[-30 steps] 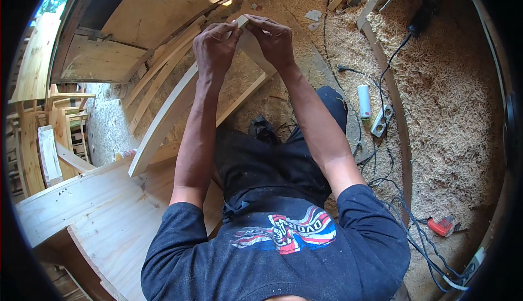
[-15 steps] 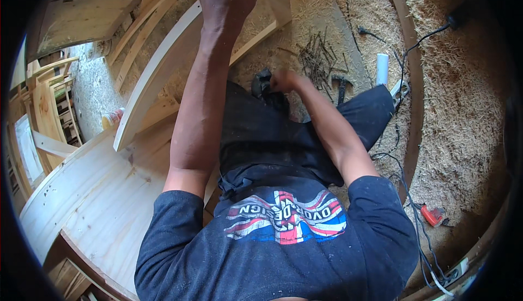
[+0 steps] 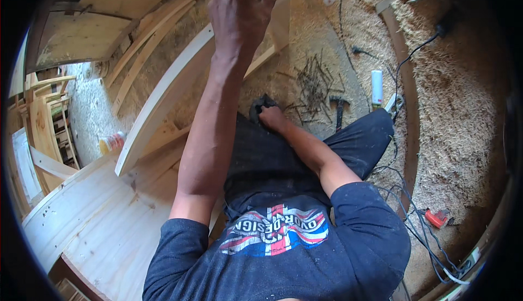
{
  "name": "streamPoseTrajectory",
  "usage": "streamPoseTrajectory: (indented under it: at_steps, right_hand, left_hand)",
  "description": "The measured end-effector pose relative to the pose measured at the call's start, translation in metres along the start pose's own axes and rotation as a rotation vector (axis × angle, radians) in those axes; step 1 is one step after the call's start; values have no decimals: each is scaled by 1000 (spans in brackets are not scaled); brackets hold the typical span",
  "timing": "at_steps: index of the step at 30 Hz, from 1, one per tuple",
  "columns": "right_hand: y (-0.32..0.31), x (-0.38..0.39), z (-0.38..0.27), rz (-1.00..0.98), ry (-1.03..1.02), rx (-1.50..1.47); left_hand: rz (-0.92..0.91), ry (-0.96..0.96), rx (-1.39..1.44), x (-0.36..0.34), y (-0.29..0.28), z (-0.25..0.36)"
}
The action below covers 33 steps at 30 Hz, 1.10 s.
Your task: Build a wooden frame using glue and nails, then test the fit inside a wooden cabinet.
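My left hand (image 3: 239, 12) is raised at the top of the view, fingers closed on the end of a pale wooden piece (image 3: 281, 4). A curved pale board (image 3: 158, 99) lies left of my left forearm. Lower down, my right hand (image 3: 272, 118) has its fingers closed on a dark object (image 3: 259, 105) near my legs, too shaded to identify. A pile of nails or thin rods (image 3: 313, 86) and a hammer (image 3: 339, 110) are just beside it on the floor.
A plywood panel (image 3: 92, 219) is at lower left, curved strips (image 3: 141, 50) at upper left, a white cylinder (image 3: 377, 86), power strip (image 3: 396, 105), cables, red tool (image 3: 438, 217) and wood shavings (image 3: 452, 116) on the right, and a container (image 3: 111, 142) at left.
My right hand has let go of the top of the wooden piece and moved down to the dark object. My left hand stays up on the wood.
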State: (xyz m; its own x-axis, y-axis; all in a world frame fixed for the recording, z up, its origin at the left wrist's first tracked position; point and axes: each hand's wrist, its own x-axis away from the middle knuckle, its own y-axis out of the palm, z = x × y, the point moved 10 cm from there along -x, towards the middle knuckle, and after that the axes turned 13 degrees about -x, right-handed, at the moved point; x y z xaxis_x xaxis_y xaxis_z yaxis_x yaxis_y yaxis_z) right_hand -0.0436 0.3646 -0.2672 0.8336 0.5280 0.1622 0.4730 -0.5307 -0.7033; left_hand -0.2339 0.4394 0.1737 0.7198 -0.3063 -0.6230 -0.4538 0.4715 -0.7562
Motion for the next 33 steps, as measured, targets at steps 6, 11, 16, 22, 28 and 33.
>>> streamPoseTrajectory:
  at_steps: [6, 11, 16, 22, 28, 33]
  right_hand:
    - [-69, 17, 22, 297, 94, -516]
    - [-185, 72, 121, 955, 395, -827]
    - [-490, 110, -71, 1324, -160, -505]
    - [-534, 50, -126, 962, -419, -336]
    - [-529, 55, -111, 882, -438, -453]
    - [-457, 182, 48, 1282, 179, -301]
  left_hand:
    - [-114, -130, 97, -2, -1, -4]
    - [-106, -57, 112, -8, 8, 23]
    - [-88, -97, 113, -4, -12, -6]
    - [-29, -101, 509, -9, -9, -7]
    - [-121, -271, 683, -7, 14, -25]
    - [6, -337, 713, -6, -1, -39]
